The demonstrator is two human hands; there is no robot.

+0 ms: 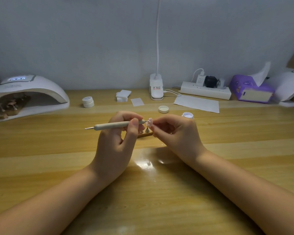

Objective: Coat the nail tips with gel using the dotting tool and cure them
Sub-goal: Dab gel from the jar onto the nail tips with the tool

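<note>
the wooden table (58, 150) is glossy with lamp glare, the curing lamp (29, 92) is smooth white plastic, the dotting tool (114, 125) has a matt beige handle and metal tips.

The scene is lit dimly and evenly, with a cool grey cast on the wall. A bright glare patch is reflected on the glossy table (148, 163), just nearer the viewer than the hands. A soft shadow is cast beside that glare. A blue-white glow is seen on the curing lamp (26, 92), far left of the glare. Edges are bowed by wide-angle distortion; detail is softened throughout.
</note>
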